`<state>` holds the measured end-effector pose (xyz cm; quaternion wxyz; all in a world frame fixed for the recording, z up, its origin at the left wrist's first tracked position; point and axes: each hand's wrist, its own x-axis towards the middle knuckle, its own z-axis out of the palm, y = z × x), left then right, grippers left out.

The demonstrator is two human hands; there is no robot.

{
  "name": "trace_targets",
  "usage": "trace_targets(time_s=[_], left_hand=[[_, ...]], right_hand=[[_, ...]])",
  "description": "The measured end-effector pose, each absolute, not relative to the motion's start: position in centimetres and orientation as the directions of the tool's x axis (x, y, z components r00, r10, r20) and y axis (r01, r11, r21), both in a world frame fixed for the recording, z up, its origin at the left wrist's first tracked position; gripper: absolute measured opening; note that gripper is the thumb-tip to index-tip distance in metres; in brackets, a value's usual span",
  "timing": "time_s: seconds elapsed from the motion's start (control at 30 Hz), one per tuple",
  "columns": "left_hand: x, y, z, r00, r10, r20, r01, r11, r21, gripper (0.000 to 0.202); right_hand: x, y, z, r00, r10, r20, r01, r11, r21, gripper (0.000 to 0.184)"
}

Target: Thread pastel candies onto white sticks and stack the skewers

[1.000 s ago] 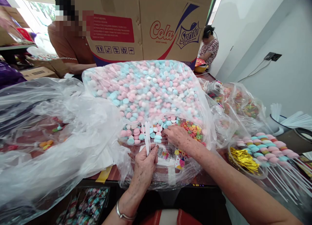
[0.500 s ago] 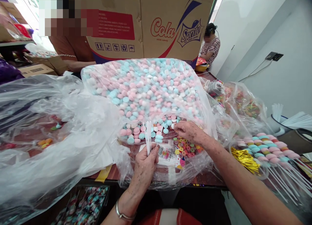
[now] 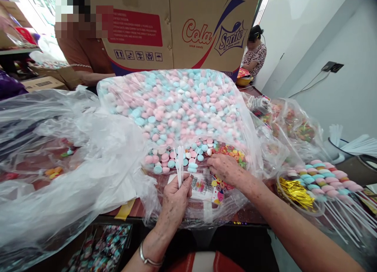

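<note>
My left hand (image 3: 177, 189) is closed around a bundle of thin white sticks (image 3: 180, 166), which stand nearly upright with their tips fanned slightly apart. Over a pile of colourful ring gummies (image 3: 228, 149) my right hand (image 3: 224, 168) reaches in, fingers bent and pressed together; whatever they hold is hidden. Just beyond both hands, pink, blue and white marshmallows (image 3: 165, 157) spill from the mouth of a large clear plastic bag (image 3: 176, 103) full of them. A printed white packet (image 3: 202, 186) lies flat between my hands, partly under the gummies.
At right, a round tub holds gold twist ties (image 3: 296, 192) beside finished marshmallow skewers (image 3: 326, 179); a container of white sticks (image 3: 359, 144) stands behind. Crumpled plastic (image 3: 97, 154) covers the left. A large carton (image 3: 176, 28) blocks the back. Two people work beyond.
My right hand has shifted slightly left and toward me, uncovering more ring gummies behind it. My left hand keeps its hold on the sticks, almost unmoved.
</note>
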<state>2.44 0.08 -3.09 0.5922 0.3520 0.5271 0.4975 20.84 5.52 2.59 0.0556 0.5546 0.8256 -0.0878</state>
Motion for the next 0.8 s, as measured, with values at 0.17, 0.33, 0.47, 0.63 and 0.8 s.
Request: trace_targets(time_s=[0.17,0.33,0.47,0.63,0.8], left_hand=[[2.2,0.0,-3.8,-0.023,0.973,-0.23,-0.143,0.225,0.964,0.033],[2.0,-0.2,-4.2,0.034,0.982,-0.188,-0.021,0.189,0.982,0.027],[2.1,-0.3,-3.3,0.064,0.988,-0.143,0.072,0.138,0.988,0.022],[2.2,-0.5,-2.4,0.118,0.982,-0.147,0.134,0.131,0.982,0.024],[2.3,-0.3,-2.2,0.112,0.982,-0.15,0.133,0.135,0.982,0.024]], right_hand=[[19.0,4.9,2.0,-0.256,0.955,-0.149,0.967,0.256,-0.018,0.031],[21.1,6.4,1.4,-0.044,0.999,0.009,0.754,0.039,-0.656,0.017],[22.9,6.9,1.3,-0.002,1.0,-0.024,0.09,-0.024,-0.996,0.022],[22.7,6.4,1.6,-0.054,0.996,-0.072,-0.063,-0.075,-0.995,0.025],[22.8,6.5,1.7,-0.063,0.998,-0.026,0.05,-0.023,-0.998,0.021]])
